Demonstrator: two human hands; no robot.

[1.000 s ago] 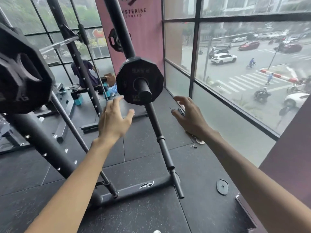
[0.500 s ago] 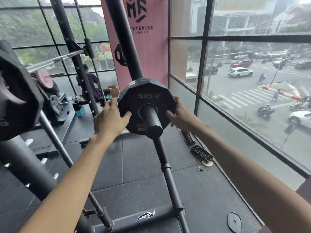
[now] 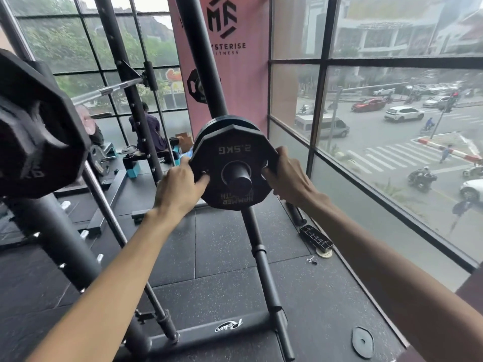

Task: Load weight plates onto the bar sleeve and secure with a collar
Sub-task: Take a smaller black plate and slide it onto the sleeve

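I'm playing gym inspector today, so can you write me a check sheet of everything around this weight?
Surface: black speckled rubber floor tiles, flat, with seams showing.
Job's things: black many-sided 2.5 kg rubber weight plate sits on a black round steel peg, with another black plate behind it; no collar seen.
Clutter: flat black disc, black slatted box and small metal clip lie on the floor near the window.
Grippers: left hand and right hand each grip an edge of the 2.5 kg plate.
Cables: nothing seen.
Surroundings: large glass window, pink banner, seated person at the back.
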